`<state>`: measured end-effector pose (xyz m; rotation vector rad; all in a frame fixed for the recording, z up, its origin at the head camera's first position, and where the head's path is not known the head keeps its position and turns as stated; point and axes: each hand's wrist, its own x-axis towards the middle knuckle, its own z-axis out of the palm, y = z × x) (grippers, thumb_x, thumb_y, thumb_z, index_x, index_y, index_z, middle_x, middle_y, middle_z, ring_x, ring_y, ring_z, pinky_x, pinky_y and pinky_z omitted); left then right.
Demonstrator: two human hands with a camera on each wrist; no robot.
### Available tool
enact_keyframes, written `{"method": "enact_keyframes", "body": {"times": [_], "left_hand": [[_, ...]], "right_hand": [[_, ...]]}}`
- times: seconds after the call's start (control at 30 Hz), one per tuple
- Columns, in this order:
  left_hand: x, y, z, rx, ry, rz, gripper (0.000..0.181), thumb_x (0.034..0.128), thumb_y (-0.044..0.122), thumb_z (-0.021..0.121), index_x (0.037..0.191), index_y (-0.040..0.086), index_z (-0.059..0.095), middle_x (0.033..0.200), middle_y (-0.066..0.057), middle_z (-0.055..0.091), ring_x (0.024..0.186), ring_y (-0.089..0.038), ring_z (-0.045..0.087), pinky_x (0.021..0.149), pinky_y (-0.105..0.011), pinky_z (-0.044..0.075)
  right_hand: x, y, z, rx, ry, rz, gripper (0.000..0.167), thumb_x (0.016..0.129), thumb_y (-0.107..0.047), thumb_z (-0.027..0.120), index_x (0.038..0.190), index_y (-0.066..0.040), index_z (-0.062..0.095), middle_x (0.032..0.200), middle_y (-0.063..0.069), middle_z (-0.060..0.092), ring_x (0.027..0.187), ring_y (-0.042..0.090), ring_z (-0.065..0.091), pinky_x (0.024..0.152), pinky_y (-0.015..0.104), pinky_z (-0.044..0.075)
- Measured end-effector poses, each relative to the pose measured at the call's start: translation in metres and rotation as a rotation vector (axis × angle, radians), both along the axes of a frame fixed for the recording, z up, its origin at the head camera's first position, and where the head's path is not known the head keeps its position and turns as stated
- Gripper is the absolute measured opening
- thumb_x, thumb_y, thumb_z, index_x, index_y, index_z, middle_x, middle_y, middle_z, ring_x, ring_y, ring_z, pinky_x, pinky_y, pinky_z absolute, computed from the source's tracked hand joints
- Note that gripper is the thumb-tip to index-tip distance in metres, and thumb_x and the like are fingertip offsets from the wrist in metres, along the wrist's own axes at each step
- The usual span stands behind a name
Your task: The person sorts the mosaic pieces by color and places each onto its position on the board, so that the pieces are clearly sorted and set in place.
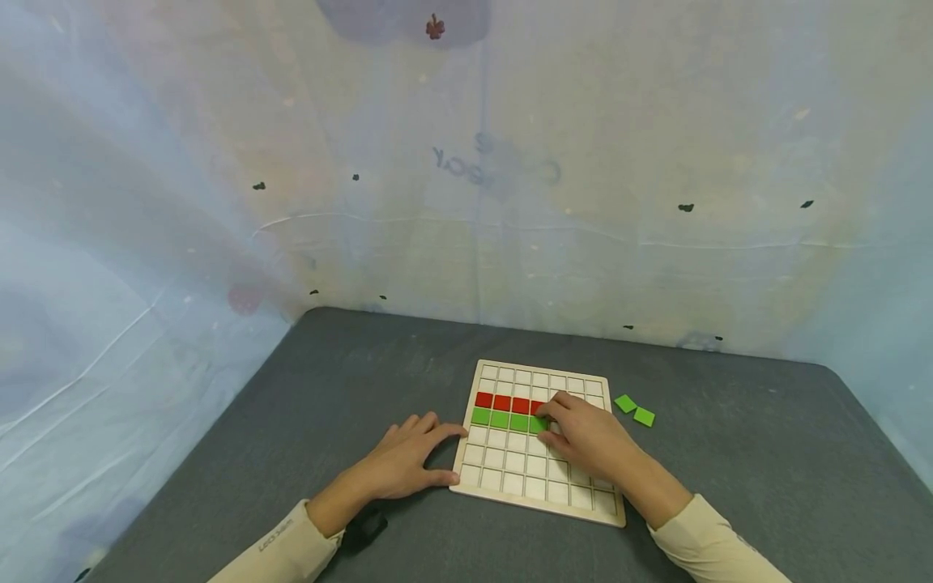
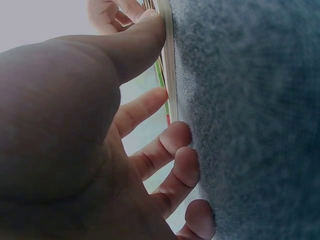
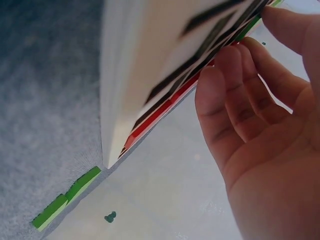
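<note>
A pale wooden board (image 1: 513, 486) with a grid of square cells lies on the dark table. Red tiles (image 1: 502, 402) fill part of one row, and green tiles (image 1: 499, 419) line the row just below. My right hand (image 1: 594, 437) reaches over the board, thumb and forefinger on either side of the green tile (image 1: 538, 424) at that row's right end. Its other fingers hover above or touch the red row; which, I cannot tell. Against the board's left edge rest the thumb and forefinger of my left hand (image 1: 401, 457), its remaining fingers spread on the table.
Two loose green tiles (image 1: 644, 417) lie on the table (image 1: 736, 453) just right of the board. Behind the left wrist sits a black object (image 1: 364, 530), partly hidden. A pale hanging sheet (image 1: 583, 162) borders the table at the back and sides.
</note>
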<state>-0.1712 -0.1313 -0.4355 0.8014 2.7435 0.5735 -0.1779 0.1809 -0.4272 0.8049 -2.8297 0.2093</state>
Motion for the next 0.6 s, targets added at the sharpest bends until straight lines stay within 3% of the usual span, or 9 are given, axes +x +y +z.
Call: {"method": "enact_keyframes", "body": {"times": [0.37, 0.6], "left_hand": [[0.001, -0.001, -0.002, 0.007, -0.003, -0.01, 0.063, 0.0866, 0.059, 0.067, 0.143, 0.041, 0.046, 0.105, 0.007, 0.043, 0.088, -0.015, 0.035, 0.073, -0.037, 0.025], [0.0, -0.001, -0.001, 0.002, 0.007, -0.002, 0.064, 0.0859, 0.059, 0.068, 0.143, 0.041, 0.047, 0.104, 0.007, 0.044, 0.087, -0.014, 0.035, 0.073, -0.036, 0.025]], "right_hand": [[-0.001, 0.01, 0.007, 0.015, 0.041, 0.05, 0.031, 0.092, -0.037, 0.072, 0.117, -0.021, 0.068, 0.108, -0.005, 0.064, 0.087, 0.01, 0.064, 0.073, 0.03, 0.053], [-0.002, 0.031, 0.011, 0.014, -0.005, -0.018, 0.033, 0.093, -0.038, 0.071, 0.119, -0.019, 0.068, 0.111, -0.003, 0.065, 0.091, 0.012, 0.065, 0.075, 0.034, 0.054]]}}
